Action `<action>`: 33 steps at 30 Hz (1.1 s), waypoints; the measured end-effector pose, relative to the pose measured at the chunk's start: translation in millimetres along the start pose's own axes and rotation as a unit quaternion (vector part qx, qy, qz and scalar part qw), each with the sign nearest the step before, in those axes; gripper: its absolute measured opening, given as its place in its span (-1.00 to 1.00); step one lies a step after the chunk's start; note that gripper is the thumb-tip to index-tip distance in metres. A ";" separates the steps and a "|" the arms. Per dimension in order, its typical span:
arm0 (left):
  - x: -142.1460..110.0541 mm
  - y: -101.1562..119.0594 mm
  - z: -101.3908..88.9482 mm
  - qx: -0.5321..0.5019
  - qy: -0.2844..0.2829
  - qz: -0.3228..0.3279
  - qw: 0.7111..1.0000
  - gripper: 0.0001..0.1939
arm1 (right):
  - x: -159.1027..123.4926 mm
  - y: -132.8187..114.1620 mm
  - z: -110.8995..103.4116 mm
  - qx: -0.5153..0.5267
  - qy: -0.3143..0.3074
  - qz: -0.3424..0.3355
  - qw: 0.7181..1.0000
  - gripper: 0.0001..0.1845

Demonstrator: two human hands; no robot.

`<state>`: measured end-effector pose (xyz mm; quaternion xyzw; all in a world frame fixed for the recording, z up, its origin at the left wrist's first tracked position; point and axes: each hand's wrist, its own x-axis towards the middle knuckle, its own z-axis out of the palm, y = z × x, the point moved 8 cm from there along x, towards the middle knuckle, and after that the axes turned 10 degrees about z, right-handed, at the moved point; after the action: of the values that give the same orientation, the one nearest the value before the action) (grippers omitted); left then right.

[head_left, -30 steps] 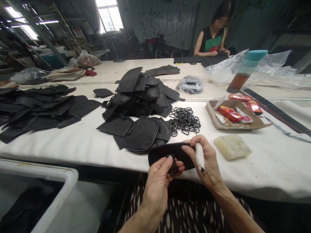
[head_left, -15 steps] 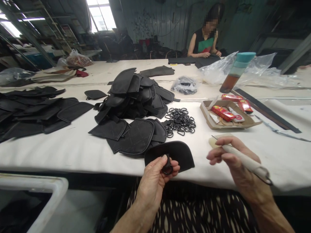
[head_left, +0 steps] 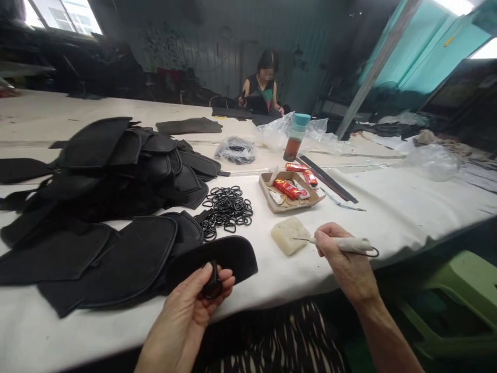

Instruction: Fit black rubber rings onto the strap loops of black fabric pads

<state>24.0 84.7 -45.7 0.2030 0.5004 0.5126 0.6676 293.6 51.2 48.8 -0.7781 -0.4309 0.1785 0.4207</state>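
Note:
My left hand [head_left: 190, 305] pinches the small strap loop of a black curved leather piece [head_left: 229, 256] that lies at the near table edge. My right hand [head_left: 337, 254] grips a white-handled awl [head_left: 344, 244], whose thin metal tip rests against a pale yellowish wax block [head_left: 289, 234] on the table. A pile of black D-rings [head_left: 227, 208] lies just beyond the leather piece.
A heap of black leather pieces [head_left: 112, 171] covers the left of the white table [head_left: 388, 207]. A cardboard tray [head_left: 289, 191] holds red tubes. Behind it stand a bottle with a teal cap [head_left: 295, 137] and plastic bags. A person [head_left: 264, 88] works at the far end. A green stool [head_left: 462, 295] stands at right.
My right hand moved the awl away from the leather piece out to the wax block. My view has swung to the right; my left hand still holds the strap loop.

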 end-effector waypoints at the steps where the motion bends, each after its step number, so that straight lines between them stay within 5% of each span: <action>1: 1.6 0.2 0.6 0.002 0.003 0.000 1.000 -0.82 | 1.1 -0.6 1.6 -0.003 -0.003 -0.005 1.000 -0.65; 14: 4.2 2.9 -2.4 0.044 -0.001 -0.051 0.998 -0.83 | 17.0 -1.1 18.2 -0.096 -0.010 -0.008 0.995 -0.70; 26: -6.0 0.9 1.6 -0.033 -0.041 -0.043 0.998 -0.86 | 4.0 7.5 16.8 -0.099 0.002 0.014 0.995 -0.60; 33: -4.5 -2.1 1.0 -0.064 -0.061 -0.045 0.995 -0.85 | 5.8 33.8 0.3 0.020 0.002 0.097 0.995 -0.62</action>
<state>25.9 80.2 -44.9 0.1678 0.4334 0.4993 0.7312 314.3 46.8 21.9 -0.8080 -0.3489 0.2254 0.4179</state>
